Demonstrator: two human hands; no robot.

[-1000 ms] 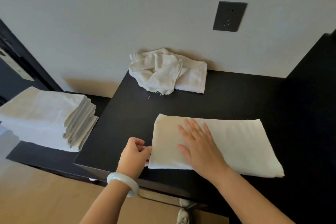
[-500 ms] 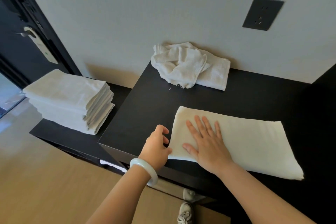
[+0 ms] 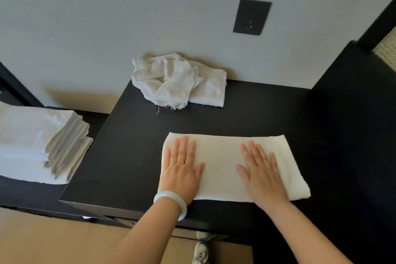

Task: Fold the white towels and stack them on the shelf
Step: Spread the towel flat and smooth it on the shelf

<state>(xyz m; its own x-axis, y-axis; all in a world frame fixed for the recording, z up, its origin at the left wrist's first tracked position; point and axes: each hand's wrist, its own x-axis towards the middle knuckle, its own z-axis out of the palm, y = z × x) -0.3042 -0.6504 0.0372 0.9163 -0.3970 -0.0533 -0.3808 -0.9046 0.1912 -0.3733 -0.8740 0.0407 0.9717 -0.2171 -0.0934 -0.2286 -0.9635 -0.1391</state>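
Note:
A white towel (image 3: 220,157), folded into a long rectangle, lies flat near the front edge of the black table (image 3: 132,152). My left hand (image 3: 182,167), with a pale bangle on the wrist, rests palm down on the towel's left end, fingers spread. My right hand (image 3: 261,171) lies flat on its right half, also spread. A crumpled heap of unfolded white towels (image 3: 177,82) sits at the back of the table against the wall. A stack of folded white towels (image 3: 40,143) stands on the lower black shelf (image 3: 25,195) at the left.
A dark wall socket (image 3: 251,16) is above the table. A tall black panel (image 3: 353,113) borders the table on the right. Wooden floor (image 3: 53,242) and a white shoe (image 3: 201,252) show below the table's front edge.
My left hand has left the towel's left edge and now lies flat on its left end. My right hand slid rightwards across the towel. The camera view shifted.

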